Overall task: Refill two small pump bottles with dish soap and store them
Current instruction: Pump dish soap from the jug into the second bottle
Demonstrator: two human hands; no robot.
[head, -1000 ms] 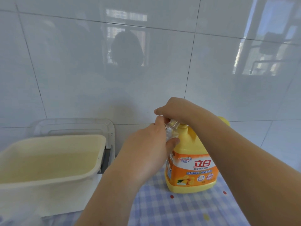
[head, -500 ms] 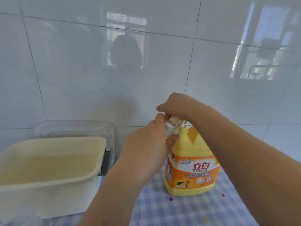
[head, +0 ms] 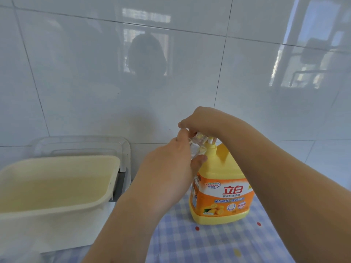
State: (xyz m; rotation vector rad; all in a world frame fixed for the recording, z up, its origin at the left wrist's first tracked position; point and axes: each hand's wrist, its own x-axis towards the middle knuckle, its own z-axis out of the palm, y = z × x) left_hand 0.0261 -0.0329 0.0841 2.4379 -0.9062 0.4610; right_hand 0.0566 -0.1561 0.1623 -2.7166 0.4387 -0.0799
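Observation:
A large yellow dish soap jug [head: 222, 188] with an orange label stands upright on the blue checked cloth [head: 209, 242]. My left hand [head: 171, 168] grips a small clear bottle [head: 195, 149] held up against the jug's pump nozzle; the bottle is mostly hidden by my fingers. My right hand [head: 205, 122] lies on top of the jug's pump head [head: 199, 138], fingers curled over it. The white pump stem [head: 267, 143] does not show fully. A second small bottle is not in view.
A cream plastic basin [head: 57, 186] sits at the left, inside or in front of a clear plastic bin [head: 85, 145] against the wall. The glossy white tiled wall [head: 171, 73] rises straight behind the jug.
The view has shifted slightly and the jug sits a little lower right in frame. Both hands stay at the pump and the small bottle; the right hand looks slightly higher than a second ago.

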